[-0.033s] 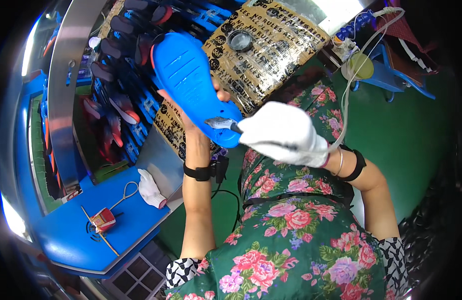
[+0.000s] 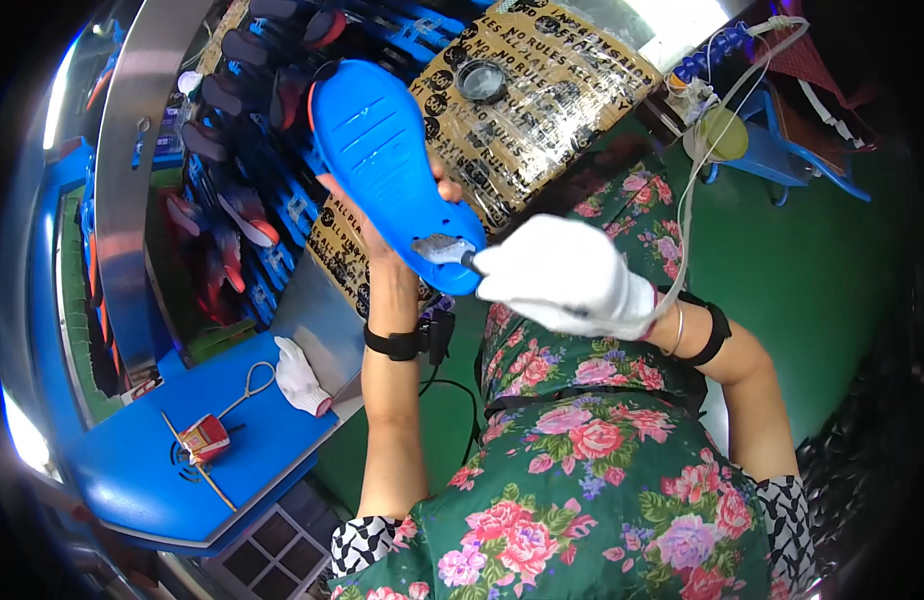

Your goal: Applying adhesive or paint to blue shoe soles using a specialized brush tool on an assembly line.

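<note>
My left hand (image 2: 378,236) is bare and grips a blue shoe sole (image 2: 382,150) from beneath, its fingers curling over the sole's right edge. Grooves cross the wide forefoot, small holes show in the heel, and a coral-red edge shows by the toe. In its white knit glove, my right hand (image 2: 567,275) is closed around the dark handle of a small flat brush (image 2: 444,249). The brush's greyish bristles lie against the heel. The glove hides most of the handle.
A small round dish (image 2: 482,82) sits on a taped cardboard surface (image 2: 542,120). Racked shoes (image 2: 247,215) stand at left. A spare white glove (image 2: 300,378) and a red box-like thing (image 2: 206,438) lie on the blue counter (image 2: 132,490). A pale hose (image 2: 687,210) hangs near my right wrist.
The brush has shifted very slightly on the heel, with my gloved right hand moving a little downward. The sole has tilted slightly in my left hand.
</note>
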The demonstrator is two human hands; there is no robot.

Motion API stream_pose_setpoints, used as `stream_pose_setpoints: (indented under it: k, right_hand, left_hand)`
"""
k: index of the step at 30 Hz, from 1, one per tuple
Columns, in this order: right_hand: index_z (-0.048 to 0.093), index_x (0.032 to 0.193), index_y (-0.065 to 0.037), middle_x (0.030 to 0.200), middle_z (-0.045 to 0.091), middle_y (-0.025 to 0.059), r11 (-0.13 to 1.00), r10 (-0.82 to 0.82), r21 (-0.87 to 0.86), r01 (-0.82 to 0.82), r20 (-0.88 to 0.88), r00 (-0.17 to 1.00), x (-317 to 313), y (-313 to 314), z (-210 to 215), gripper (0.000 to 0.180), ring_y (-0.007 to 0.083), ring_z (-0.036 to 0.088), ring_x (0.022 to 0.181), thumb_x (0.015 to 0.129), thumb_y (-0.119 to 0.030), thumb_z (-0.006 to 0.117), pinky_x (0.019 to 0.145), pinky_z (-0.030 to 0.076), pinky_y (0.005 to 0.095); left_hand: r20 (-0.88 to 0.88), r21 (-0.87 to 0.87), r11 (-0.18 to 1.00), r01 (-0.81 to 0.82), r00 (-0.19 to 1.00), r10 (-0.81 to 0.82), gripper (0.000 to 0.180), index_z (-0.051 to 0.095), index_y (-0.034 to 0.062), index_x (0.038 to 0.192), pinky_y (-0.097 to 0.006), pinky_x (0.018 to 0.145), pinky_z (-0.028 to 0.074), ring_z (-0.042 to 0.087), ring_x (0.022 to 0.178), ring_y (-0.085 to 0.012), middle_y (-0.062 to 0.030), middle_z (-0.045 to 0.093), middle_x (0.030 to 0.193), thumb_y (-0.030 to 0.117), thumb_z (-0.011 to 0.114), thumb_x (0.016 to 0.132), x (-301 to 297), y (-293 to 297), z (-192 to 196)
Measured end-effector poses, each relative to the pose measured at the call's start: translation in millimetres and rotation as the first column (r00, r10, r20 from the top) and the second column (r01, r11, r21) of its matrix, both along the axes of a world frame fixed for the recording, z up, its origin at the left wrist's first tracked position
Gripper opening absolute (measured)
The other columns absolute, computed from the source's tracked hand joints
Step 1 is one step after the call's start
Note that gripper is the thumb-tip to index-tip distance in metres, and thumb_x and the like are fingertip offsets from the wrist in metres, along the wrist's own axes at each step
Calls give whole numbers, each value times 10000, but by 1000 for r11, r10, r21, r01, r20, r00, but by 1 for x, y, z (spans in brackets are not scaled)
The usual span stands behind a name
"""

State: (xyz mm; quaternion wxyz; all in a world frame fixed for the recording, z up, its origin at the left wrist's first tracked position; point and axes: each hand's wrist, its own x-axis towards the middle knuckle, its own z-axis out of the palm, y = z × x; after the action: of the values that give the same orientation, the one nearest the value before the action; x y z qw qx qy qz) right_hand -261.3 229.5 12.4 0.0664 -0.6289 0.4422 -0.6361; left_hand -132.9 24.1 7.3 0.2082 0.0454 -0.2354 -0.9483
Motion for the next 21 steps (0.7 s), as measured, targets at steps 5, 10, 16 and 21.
stream_pose_setpoints:
  k: [5,10,16,21]
  right_hand:
    - [747,976,-77,946,731,97,966,256,19,-257,51,965,-2,3,1,195,255,693,828,787,-42,780,679,563,357]
    - [742,974,-104,972,737,68,987,159,27,-159,3,987,-10,-4,-2,216,258,695,841,765,-61,772,721,564,361]
    - [746,969,-130,981,736,61,934,336,118,-337,31,941,-10,-3,-1,201,253,694,853,776,-79,760,739,563,369]
    - [763,875,-74,899,753,78,942,207,207,-265,263,942,-16,-10,-7,105,213,729,844,778,-55,797,760,573,335]
  left_hand:
    - [144,-59,994,90,986,-81,1079,441,70,1401,-424,647,495,606,751,-326,-195,618,990,930,451,750,2,1,5]
    - [179,5,975,220,959,-218,1142,401,33,1450,-482,681,578,655,823,-389,-254,629,1065,930,438,744,10,-8,0]
    - [249,36,939,343,907,-341,1157,397,-11,1468,-478,727,625,716,870,-392,-289,655,1112,918,346,780,8,-14,-9]
    - [306,58,957,285,907,-289,1121,427,-1,1451,-499,740,611,709,863,-390,-268,660,1107,908,335,801,7,-18,-17]
